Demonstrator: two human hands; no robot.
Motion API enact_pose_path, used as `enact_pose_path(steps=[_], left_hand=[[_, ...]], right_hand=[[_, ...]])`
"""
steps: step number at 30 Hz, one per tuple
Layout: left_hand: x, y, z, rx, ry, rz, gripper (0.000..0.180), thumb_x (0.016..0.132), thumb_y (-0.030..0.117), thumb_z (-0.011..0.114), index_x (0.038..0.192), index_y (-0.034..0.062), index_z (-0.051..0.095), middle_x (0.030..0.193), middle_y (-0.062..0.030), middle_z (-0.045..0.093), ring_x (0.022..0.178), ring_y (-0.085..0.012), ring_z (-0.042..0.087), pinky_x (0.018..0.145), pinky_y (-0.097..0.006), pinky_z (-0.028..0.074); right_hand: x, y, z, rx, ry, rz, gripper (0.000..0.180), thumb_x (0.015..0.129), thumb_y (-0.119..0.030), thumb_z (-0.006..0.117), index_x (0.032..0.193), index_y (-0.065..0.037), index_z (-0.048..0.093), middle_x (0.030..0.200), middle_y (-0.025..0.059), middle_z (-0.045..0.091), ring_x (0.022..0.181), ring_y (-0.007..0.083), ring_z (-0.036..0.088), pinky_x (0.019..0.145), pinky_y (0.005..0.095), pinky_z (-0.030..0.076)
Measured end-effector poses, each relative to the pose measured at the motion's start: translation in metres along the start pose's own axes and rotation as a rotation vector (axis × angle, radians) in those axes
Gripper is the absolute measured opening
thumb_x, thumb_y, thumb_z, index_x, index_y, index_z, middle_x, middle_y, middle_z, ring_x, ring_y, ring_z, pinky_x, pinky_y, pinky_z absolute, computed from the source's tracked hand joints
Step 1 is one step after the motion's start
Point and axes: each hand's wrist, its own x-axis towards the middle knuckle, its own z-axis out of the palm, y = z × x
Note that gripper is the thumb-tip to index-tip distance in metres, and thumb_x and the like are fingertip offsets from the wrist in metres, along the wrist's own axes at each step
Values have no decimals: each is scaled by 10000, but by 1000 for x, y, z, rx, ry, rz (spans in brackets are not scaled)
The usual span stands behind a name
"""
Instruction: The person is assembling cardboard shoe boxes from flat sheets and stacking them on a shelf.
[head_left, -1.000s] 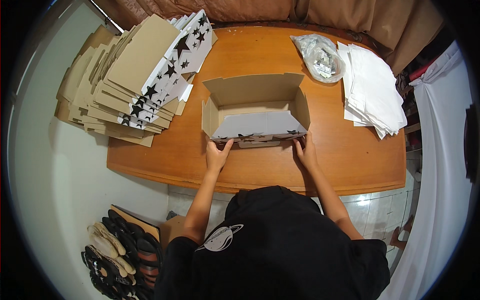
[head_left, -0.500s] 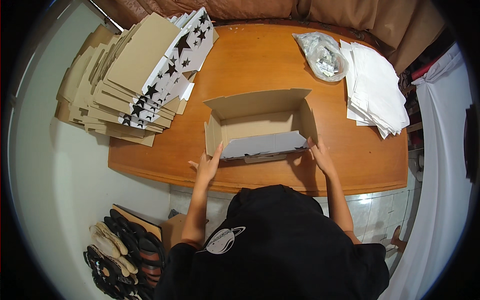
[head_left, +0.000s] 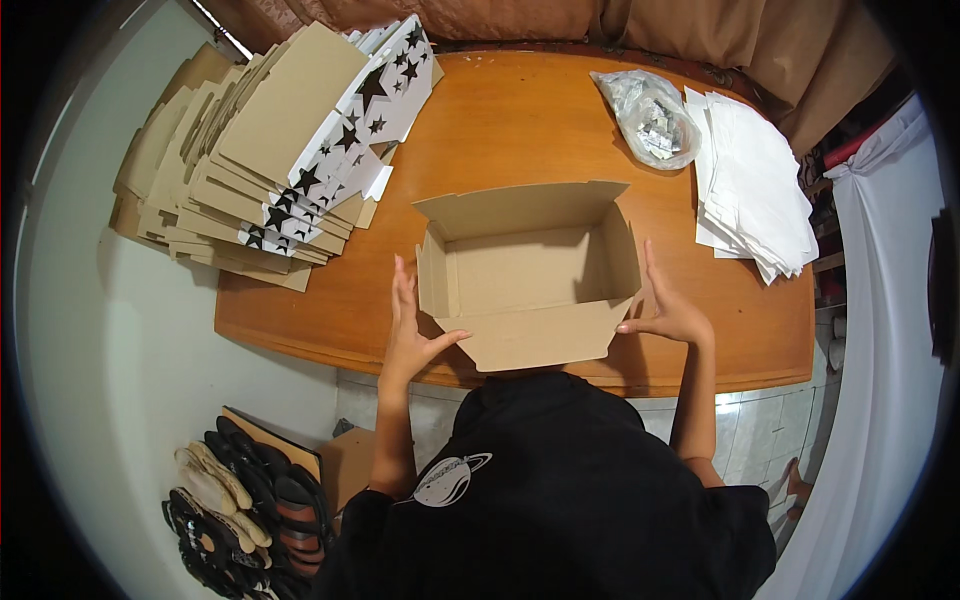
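Note:
An open brown cardboard box [head_left: 530, 265] stands on the wooden table [head_left: 520, 130] near its front edge, with flaps spread at the back and the front. My left hand [head_left: 410, 325] is flat against the box's left side, fingers straight, thumb reaching toward the front flap. My right hand [head_left: 672, 305] is flat by the right side, thumb touching the front flap's corner. Neither hand grips anything. The inside of the box is empty.
A tall stack of flat cardboard blanks with black stars [head_left: 270, 150] lies on the table's left end. A clear plastic bag [head_left: 652, 118] and a pile of white sheets [head_left: 755, 185] sit at the back right. Sandals [head_left: 240, 500] lie on the floor below left.
The box was turned open side up and its white starred side went out of view. Both hands moved from the front edge out to the box's two sides.

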Motion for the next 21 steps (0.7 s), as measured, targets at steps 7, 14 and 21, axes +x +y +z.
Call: enact_pose_path(steps=[7, 14, 21], left_hand=[[1, -6, -3, 238, -44, 204, 1149, 553, 285, 842, 1430, 339, 101, 1468, -244, 14, 1311, -410, 238, 1023, -472, 316], [-2, 17, -5, 760, -70, 180, 1062, 550, 417, 818, 1422, 254, 233, 1463, -249, 59, 1320, -427, 194, 1018, -561, 243], [-11, 6, -2, 581, 31, -5, 1244, 517, 475, 814, 1429, 48, 85, 1457, -265, 78, 1339, -421, 133, 1033, -583, 161]], right_hand=[[50, -116, 15, 625, 617, -596, 852, 760, -146, 684, 1410, -7, 150, 1485, 197, 67, 1383, 296, 59, 1103, 395, 125], [105, -82, 60, -100, 812, -529, 705, 782, -116, 626, 1392, -98, 272, 1473, 201, 113, 1357, 420, 58, 1059, 573, 88], [95, -40, 28, -466, 713, -347, 473, 824, -136, 585, 1277, -89, 456, 1282, 122, 445, 1286, 378, 307, 1037, 614, 97]])
